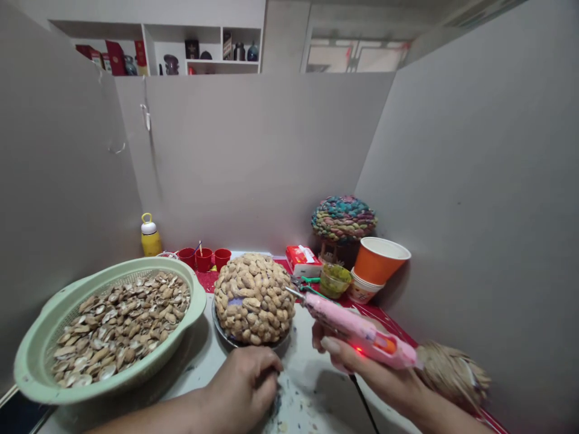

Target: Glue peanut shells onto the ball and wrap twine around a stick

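Observation:
A dome covered in peanut shells (pixel 257 295) sits on a dark round plate (pixel 221 330), with a small purple patch bare on its left front. My right hand (pixel 362 361) is wrapped round a pink glue gun (pixel 357 328), whose metal tip points left, close to the dome's right side. Just in front of the plate is my left hand (pixel 246 383), its fingers curled; whatever they may hold is hidden. Split shells fill a green basket (pixel 194 289) on the left.
Red cups (pixel 203 259) and a yellow bottle (pixel 151 236) stand at the back left. At the back right are a red-and-white box (pixel 302 260), a glass bowl (pixel 335 280), an orange paper cup (pixel 377 262) and a colourful domed piece (pixel 344 218). Grey partitions surround the table.

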`<move>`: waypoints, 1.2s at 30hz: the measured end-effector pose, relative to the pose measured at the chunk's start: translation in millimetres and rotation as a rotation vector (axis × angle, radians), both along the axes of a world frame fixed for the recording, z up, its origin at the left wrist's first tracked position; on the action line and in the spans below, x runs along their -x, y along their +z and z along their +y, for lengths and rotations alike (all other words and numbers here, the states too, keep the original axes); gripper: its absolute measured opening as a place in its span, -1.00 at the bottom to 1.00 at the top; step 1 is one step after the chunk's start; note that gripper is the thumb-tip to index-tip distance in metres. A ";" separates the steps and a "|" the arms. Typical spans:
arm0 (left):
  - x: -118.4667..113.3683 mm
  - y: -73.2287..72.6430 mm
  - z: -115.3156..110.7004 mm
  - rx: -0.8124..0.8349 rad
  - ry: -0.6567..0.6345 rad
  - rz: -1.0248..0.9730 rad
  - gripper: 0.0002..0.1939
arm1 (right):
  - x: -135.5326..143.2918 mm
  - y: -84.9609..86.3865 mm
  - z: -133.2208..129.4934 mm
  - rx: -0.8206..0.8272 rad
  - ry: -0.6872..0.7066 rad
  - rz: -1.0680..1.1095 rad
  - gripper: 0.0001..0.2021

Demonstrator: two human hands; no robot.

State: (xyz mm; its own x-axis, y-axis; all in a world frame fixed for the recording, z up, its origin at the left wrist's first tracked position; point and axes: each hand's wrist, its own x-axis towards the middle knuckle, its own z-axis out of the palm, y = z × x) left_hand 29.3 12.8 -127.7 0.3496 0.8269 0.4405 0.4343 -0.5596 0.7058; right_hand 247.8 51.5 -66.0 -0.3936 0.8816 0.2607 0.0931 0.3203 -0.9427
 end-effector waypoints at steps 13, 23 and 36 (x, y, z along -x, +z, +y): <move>-2.8 32.0 -16.8 0.649 0.032 -0.801 -0.77 | 44.7 -22.9 -51.6 -0.011 -0.052 0.060 -0.80; -1.3 39.4 -23.9 0.737 -0.003 -0.779 -0.78 | 45.9 -34.8 -58.4 -0.069 -0.114 0.102 -0.85; 6.4 40.3 -25.8 0.815 -0.095 -0.769 -0.75 | 41.5 -31.5 -60.3 -0.130 -0.068 0.100 -0.84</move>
State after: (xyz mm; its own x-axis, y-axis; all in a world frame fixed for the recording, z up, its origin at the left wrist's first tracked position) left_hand 22.9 -12.9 -87.4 0.2944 0.9511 -0.0933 -0.2943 0.1832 0.9380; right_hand 206.3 -8.8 -97.5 -0.3010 0.8615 0.4089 0.0265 0.4361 -0.8995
